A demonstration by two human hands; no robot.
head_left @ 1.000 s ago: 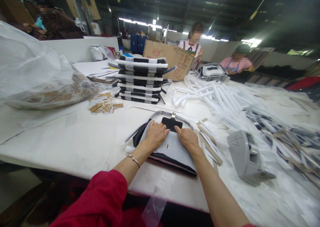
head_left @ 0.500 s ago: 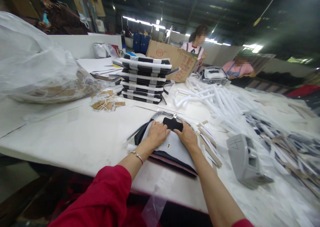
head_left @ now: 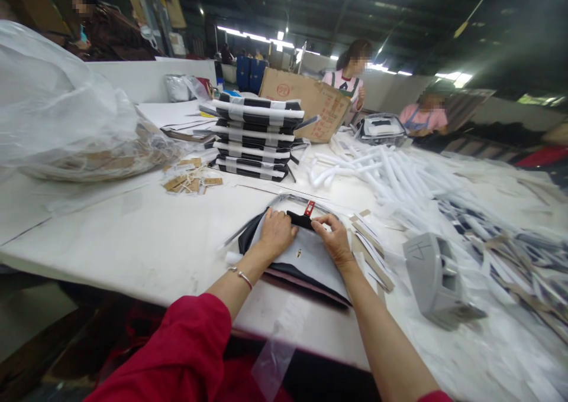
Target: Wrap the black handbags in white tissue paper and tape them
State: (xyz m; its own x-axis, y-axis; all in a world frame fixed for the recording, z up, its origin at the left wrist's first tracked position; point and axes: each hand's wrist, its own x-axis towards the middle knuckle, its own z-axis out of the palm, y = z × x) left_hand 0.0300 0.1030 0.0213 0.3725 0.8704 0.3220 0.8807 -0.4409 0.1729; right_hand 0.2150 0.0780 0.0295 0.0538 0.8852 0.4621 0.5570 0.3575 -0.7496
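A handbag (head_left: 310,276) lies on the white table in front of me, with a light grey sheet (head_left: 290,266) over it and a small metal fitting on that sheet. At its top edge is a black tab (head_left: 299,219), with a small red-faced clasp (head_left: 309,207) standing up from it. My left hand (head_left: 275,235) rests on the grey sheet, its fingers closed at the tab's left end. The tab's right end is pinched between the thumb and fingers of my right hand (head_left: 335,241). My fingers partly hide the tab's ends.
Several taped black-and-white bundles (head_left: 255,136) are stacked behind the bag. Brown tags (head_left: 189,182) lie to their left, near a large plastic bag (head_left: 66,106). White foam tubes (head_left: 377,168), card strips (head_left: 373,251) and a grey tape dispenser (head_left: 430,278) are on the right. Two people stand across the table.
The black tab has tilted up from lying flatter, and the clasp now shows its red face. My right fingers have drawn together at the tab's right end.
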